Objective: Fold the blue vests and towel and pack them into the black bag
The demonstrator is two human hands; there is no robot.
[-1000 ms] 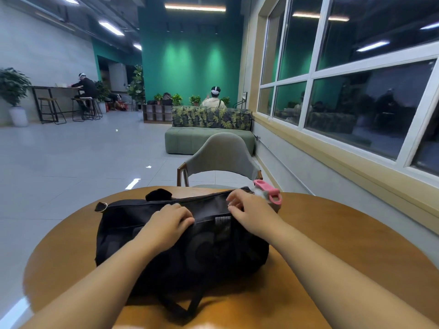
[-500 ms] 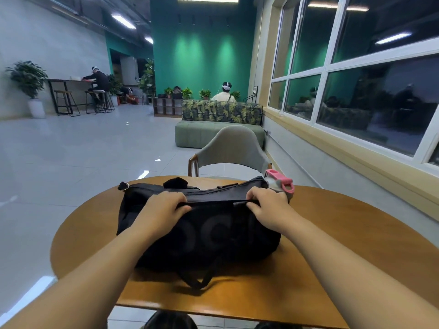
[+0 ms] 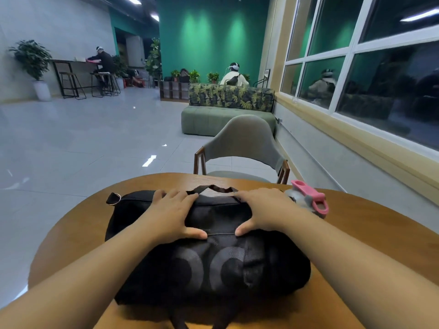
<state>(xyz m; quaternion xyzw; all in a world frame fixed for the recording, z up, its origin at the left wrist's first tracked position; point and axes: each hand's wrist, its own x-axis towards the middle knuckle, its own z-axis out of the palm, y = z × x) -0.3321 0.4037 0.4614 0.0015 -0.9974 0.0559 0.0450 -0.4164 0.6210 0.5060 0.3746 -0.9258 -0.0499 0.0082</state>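
Black bag (image 3: 209, 255): we find it lying lengthwise across the round wooden table (image 3: 370, 236), closed along its top as far as we can see; two large grey circles show on its near side.
Left hand (image 3: 169, 216): laid flat on the bag's top, fingers spread and fairly straight, thumb stretched along the near seam; it presses and does not grasp.
Right hand (image 3: 263, 211): the same, palm down on the top of the bag, fingers reaching the far edge, thumb pointing toward the left thumb; the two thumbs are near but apart.
Hidden: the bag's contents; we see no vests or towel, and we cannot tell whether they are inside.
Carry strap (image 3: 213, 188): a black loop rising behind the bag between the two hands; its ends are out of sight.
Cut off: a lower strap runs off the bottom edge; both forearms leave the frame at the lower corners.
Metal ring (image 3: 115, 199): at the bag's left end.
Bottle (image 3: 307, 200): clear with a pink lid, just beside the bag's right end, partly covered by the right wrist.
Table edges: bare wood shows to the right of the bag and in a band behind it; the left rim lies close to the bag's left end.
Chair (image 3: 242, 143): grey, tucked at the table's far side.
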